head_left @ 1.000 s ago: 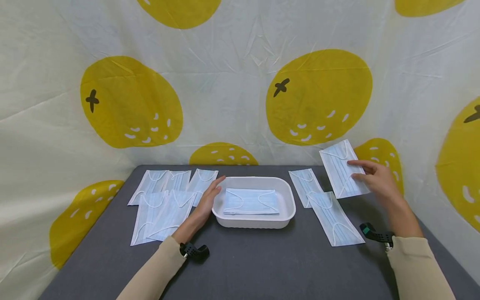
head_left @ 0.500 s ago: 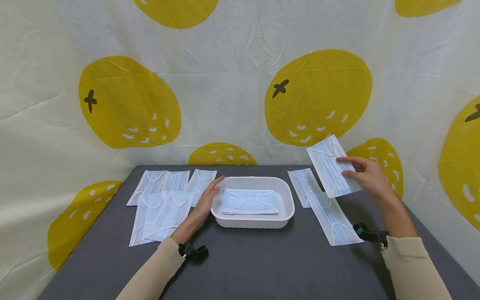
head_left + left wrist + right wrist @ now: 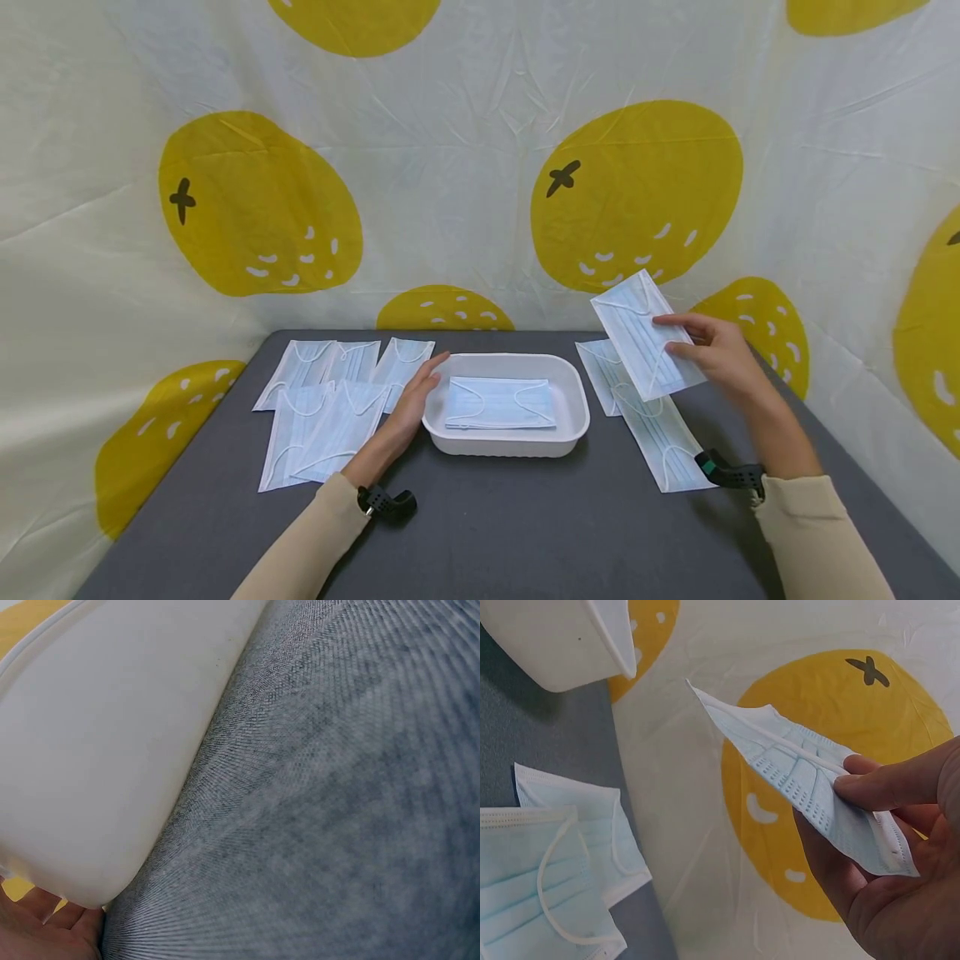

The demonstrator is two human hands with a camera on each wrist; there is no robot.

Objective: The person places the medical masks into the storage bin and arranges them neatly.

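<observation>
My right hand [image 3: 716,354] pinches a light blue face mask [image 3: 643,337] between thumb and fingers, raised over the right side of the table. The right wrist view shows the thumb on top of the held mask [image 3: 795,765], which bends slightly. Below it two more masks [image 3: 667,442] lie overlapping on the table. My left hand [image 3: 408,404] rests with fairly straight fingers against the left end of a white plastic tray [image 3: 510,447]. Inside the tray lies a flat mask [image 3: 498,404], perhaps a small stack. In the left wrist view the fingers [image 3: 64,922] touch the tray's end.
Several masks [image 3: 322,433] lie overlapping on the dark grey table [image 3: 525,533], left of the tray. A white curtain [image 3: 450,192] with yellow fruit shapes hangs behind the table's far edge.
My right hand has moved left with the face mask, from the far right to above the two masks on the table. The left hand and tray have stayed in place.
</observation>
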